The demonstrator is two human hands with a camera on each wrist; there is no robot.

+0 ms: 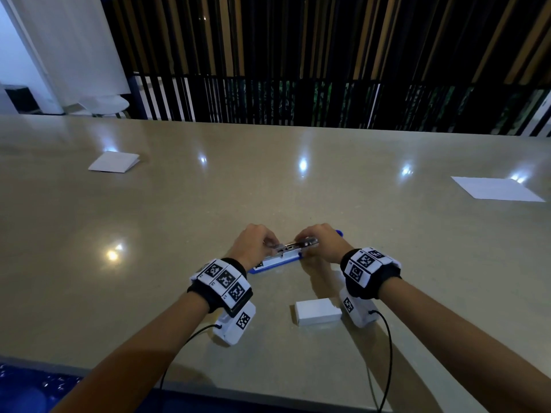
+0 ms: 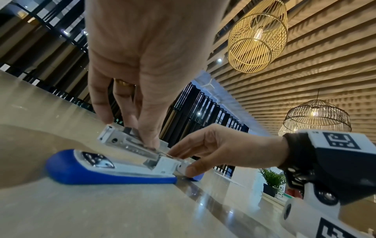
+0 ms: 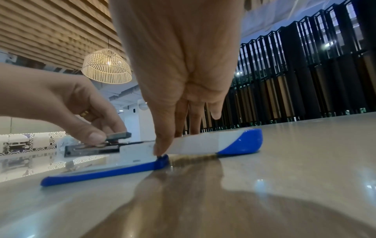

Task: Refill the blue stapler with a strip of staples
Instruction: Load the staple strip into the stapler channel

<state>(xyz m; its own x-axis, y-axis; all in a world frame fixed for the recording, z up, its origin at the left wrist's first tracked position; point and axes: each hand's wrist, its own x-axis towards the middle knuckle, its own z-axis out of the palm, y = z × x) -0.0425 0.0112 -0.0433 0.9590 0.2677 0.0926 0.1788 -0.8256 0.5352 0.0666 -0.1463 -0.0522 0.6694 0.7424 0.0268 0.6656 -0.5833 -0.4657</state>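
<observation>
**K:** Ok, where's the blue stapler [image 1: 275, 260]?

**M:** Flat on the beige table [image 1: 298, 189], near the front edge, lid swung fully back so it lies opened out. Both hands are on it.

**K:** Grips?

**M:** Left hand [image 1: 253, 245] pinches a short strip of staples [image 3: 118, 135] between thumb and fingers, right over the open metal magazine [image 2: 130, 145]. Right hand [image 1: 320, 242] has thumb and fingers curled onto the stapler at the hinge, thumb tip at the base's rear end.

**K:** Anything around?

**M:** Small white box [image 1: 318, 310] on the table just in front of the right wrist, well clear of the stapler. Folded white paper [image 1: 114, 161] far left, flat white sheet [image 1: 496, 189] far right. Dark slatted railing behind the table.

**K:** What blocks what?

**M:** Head view: the hands cover most of the magazine; the strip isn't distinguishable there. Right wrist view shows the strip under the left thumb and the folded-back lid with its blue tip. Left wrist view shows the blue base nose and anvil plate, plus a gold ring [image 2: 124, 83] on the left hand.
</observation>
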